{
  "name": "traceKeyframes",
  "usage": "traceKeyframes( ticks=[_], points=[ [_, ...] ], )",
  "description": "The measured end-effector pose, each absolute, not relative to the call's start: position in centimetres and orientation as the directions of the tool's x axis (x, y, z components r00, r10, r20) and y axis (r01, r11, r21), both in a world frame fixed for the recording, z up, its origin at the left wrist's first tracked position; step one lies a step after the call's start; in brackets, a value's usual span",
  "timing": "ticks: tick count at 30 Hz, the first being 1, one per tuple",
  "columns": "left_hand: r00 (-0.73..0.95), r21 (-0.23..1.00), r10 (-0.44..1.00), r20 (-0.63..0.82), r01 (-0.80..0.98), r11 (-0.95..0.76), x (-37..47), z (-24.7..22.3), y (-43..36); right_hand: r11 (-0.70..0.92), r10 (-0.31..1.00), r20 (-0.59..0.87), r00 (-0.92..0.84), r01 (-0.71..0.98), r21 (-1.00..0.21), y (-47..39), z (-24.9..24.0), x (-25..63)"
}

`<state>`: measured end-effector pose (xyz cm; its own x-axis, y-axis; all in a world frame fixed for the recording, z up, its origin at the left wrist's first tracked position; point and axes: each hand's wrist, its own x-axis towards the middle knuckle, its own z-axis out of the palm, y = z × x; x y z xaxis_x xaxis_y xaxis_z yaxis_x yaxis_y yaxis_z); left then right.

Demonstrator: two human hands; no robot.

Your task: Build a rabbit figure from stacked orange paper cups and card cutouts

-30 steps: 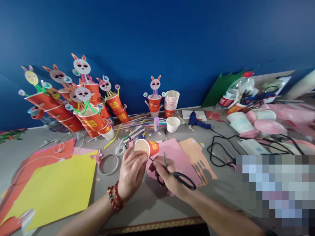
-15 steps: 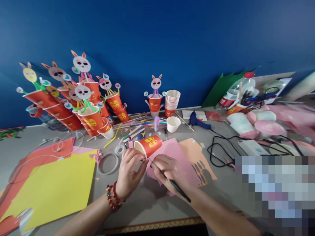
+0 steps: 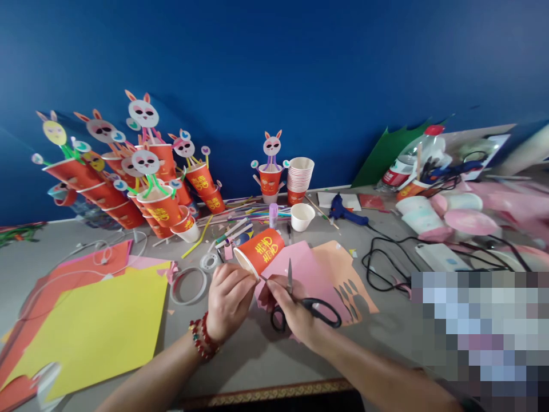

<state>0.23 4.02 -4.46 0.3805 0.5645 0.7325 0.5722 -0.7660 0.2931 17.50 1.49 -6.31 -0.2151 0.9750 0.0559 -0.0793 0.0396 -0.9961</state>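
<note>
- Red beaded bracelets (image 3: pixel 203 340) circle the wrist of the left hand (image 3: pixel 230 300), which grasps the rim of an orange-red paper cup (image 3: pixel 262 252) tipped sideways, left of centre.
- The right hand (image 3: pixel 294 309), just beside that rim, grips black-handled scissors (image 3: pixel 326 312), handles spread, one blade pointing far.
- Pink paper (image 3: pixel 315 280) lies to the right.
- Farther: a white cup (image 3: pixel 302 219), then a rabbit-topped cup (image 3: pixel 270 183) near the blue wall (image 3: pixel 240 57).
</note>
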Motion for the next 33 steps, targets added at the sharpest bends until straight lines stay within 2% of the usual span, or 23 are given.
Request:
traceKeyframes(
  ticks=[3,5,7,9,12,15,18,20,24,26,28,31,33],
  points=[
    [0.376,0.283,0.553,0.744,0.572,-0.77,0.4,-4.7,4.1,-0.093,0.977,-0.042,-0.211,-0.24,-0.966,1.8,-6.9,17.1],
    [0.334,0.363,0.594,0.732,0.547,-0.755,0.7,-4.8,4.1,-0.076,0.974,-0.025,-0.223,-0.22,-0.973,1.9,-6.7,17.3],
    [0.282,0.482,0.659,0.698,0.495,-0.723,0.9,-4.8,4.1,0.058,0.967,0.074,-0.244,-0.069,-0.996,2.1,-6.1,17.8],
    [0.262,0.569,0.705,0.659,0.44,-0.695,1.0,-4.8,4.0,0.255,0.938,0.204,-0.281,0.159,-0.954,2.2,-5.3,18.5],
    [0.276,0.604,0.722,0.635,0.405,-0.686,1.1,-4.6,3.8,0.501,0.857,0.369,-0.361,0.407,-0.764,2.6,-4.5,19.2],
    [0.272,0.593,0.718,0.641,0.418,-0.688,1.1,-4.4,3.8,0.59,0.806,0.446,-0.389,0.47,-0.657,2.9,-4.4,19.3],
    [0.283,0.561,0.696,0.659,0.431,-0.707,1.1,-4.4,3.8,0.56,0.827,0.431,-0.361,0.46,-0.689,2.8,-4.4,19.2],
    [0.297,0.534,0.675,0.676,0.434,-0.726,1.2,-4.5,3.8,0.492,0.867,0.379,-0.324,0.433,-0.755,2.5,-4.7,18.9],
    [0.29,0.488,0.652,0.7,0.472,-0.734,1.3,-5.0,3.8,0.187,0.957,0.135,-0.258,0.187,-0.964,2.0,-5.6,18.4],
    [0.275,0.517,0.681,0.679,0.479,-0.709,1.3,-5.3,3.7,0.118,0.964,0.085,-0.252,0.118,-0.986,2.0,-5.8,18.3],
    [0.258,0.592,0.737,0.625,0.459,-0.663,1.3,-5.5,3.6,0.203,0.957,0.152,-0.247,0.2,-0.959,2.2,-5.7,18.5],
    [0.198,0.749,0.843,0.499,0.389,-0.535,1.1,-5.6,3.4,0.396,0.91,0.303,-0.284,0.374,-0.838,2.5,-5.0,18.9],
    [0.14,0.847,0.904,0.404,0.315,-0.428,1.1,-5.6,3.4,0.461,0.883,0.353,-0.309,0.431,-0.776,2.7,-4.6,19.1]
  ],
)
